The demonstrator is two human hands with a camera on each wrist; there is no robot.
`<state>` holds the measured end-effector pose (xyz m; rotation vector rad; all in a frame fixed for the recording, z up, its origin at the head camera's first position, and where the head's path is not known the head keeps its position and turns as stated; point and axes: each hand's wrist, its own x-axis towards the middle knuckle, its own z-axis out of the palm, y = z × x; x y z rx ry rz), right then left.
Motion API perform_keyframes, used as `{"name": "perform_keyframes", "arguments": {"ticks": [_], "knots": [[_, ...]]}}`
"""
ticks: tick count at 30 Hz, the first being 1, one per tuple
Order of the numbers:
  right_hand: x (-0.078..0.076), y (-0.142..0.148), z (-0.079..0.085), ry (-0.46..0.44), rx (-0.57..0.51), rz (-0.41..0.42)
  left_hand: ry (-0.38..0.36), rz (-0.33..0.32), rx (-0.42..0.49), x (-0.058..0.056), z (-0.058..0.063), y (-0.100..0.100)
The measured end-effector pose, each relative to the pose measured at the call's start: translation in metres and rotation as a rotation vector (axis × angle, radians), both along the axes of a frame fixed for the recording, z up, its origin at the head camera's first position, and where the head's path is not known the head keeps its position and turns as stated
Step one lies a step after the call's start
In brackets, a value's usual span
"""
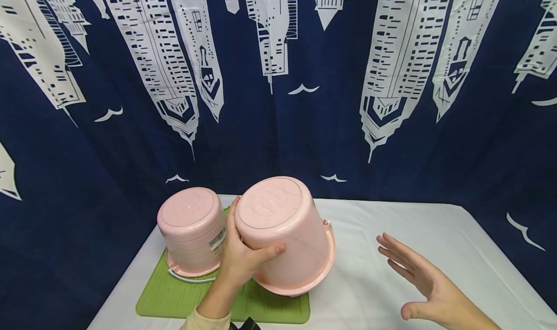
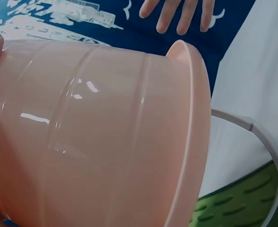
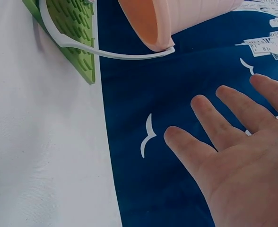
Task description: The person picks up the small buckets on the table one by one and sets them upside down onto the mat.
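Note:
My left hand [image 1: 241,257] holds a pink bucket [image 1: 291,243] near its base, thumb on the near side and fingers on the far left side. Tilted, the bucket has its base up and its wide rim toward the lower right. Its pale handle [image 2: 266,142] hangs from the rim in the left wrist view, and the orange-pink inside [image 3: 141,21] shows in the right wrist view. To the right, apart from the bucket, my right hand [image 1: 428,284] is raised over the table with its fingers extended and nothing in it.
A second pink bucket [image 1: 191,233] stands upside down on a green ridged mat [image 1: 161,296], its white handle resting on the mat. The mat lies on the white-covered table [image 1: 370,281]. Behind hangs a dark blue cloth [image 1: 304,136] printed with white buildings and birds.

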<state>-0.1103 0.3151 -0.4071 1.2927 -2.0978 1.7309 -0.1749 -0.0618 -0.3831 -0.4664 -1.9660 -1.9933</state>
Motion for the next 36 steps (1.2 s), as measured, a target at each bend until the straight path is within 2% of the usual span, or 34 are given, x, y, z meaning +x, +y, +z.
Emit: {"name": "perform_keyframes", "arguments": {"ticks": [9, 18, 28, 36], "knots": [[0.003, 0.001, -0.003, -0.031, 0.024, -0.026, -0.011, 0.106, -0.073, -0.005, -0.008, 0.0], [0.004, 0.001, -0.006, -0.038, 0.032, -0.034, -0.043, 0.19, -0.117, -0.02, -0.023, -0.005], [0.005, -0.001, -0.005, -0.015, 0.046, -0.031, -0.091, 0.246, -0.143, -0.035, -0.047, -0.009], [0.006, 0.0, -0.007, -0.016, 0.041, -0.033, -0.075, 0.264, -0.195, -0.034, -0.051, -0.006]]}}
